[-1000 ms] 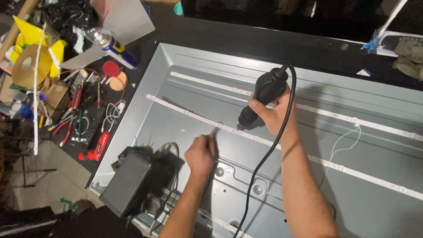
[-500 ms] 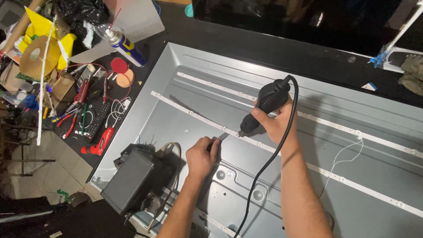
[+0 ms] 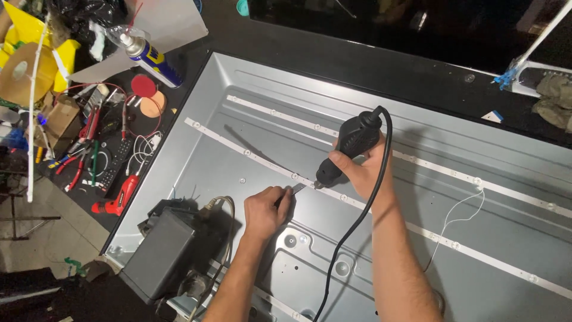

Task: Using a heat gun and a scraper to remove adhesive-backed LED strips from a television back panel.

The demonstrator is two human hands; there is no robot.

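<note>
Right hand (image 3: 364,169): wrapped around a black rotary tool (image 3: 349,146), nose tilted down-left, tip at or just above the nearer light strip (image 3: 250,153); actual contact too small to judge. Tool cord (image 3: 363,220): black, loops over the tool's rear and runs down along the right forearm, cut off at the bottom edge. Left hand (image 3: 266,210): fingers curled, pinching a thin flat metal piece (image 3: 296,189) whose end lies against the same strip just beside the tool tip; its kind is hard to make out. Strips: the nearer one and a second strip (image 3: 280,113) run diagonally across a grey metal panel (image 3: 512,209), both cut off at the right. White wire (image 3: 459,214): thin, trailing from the far strip across the panel. Black box (image 3: 159,253): sits on the panel's lower-left corner with a grey cable (image 3: 226,232) beside it; lower parts in shadow and unclear. Worktop (image 3: 357,53): dark, carries the panel. Left of the panel: spray can (image 3: 146,55), red-handled pliers (image 3: 76,173), red tool (image 3: 117,197), remote (image 3: 114,165), two round discs (image 3: 148,95), tangled wires; further clutter at the top left is too dim to identify.
</note>
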